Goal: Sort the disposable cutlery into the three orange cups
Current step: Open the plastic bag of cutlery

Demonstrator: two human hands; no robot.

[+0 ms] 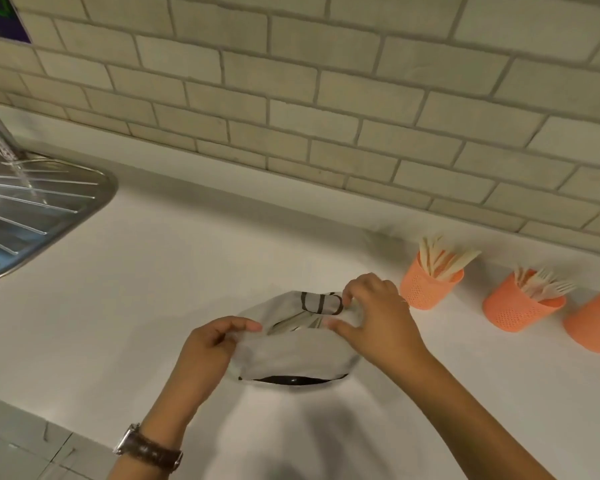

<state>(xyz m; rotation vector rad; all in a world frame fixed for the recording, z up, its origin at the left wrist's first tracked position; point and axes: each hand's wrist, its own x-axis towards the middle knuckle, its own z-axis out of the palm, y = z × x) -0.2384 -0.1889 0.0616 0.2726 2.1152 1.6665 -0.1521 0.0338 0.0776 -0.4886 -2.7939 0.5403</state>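
Over white counter [146,271], left hand [207,346] and right hand [378,318] pinch the grey bag [291,356] open, cutlery [291,324] between them.

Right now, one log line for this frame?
left hand: grips bag; right hand: pinches bag; cutlery: inside bag; orange cups: stocked

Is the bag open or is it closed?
Open. The left hand and right hand pinch the edges of the bag apart, and pale cutlery shows inside through the gap.
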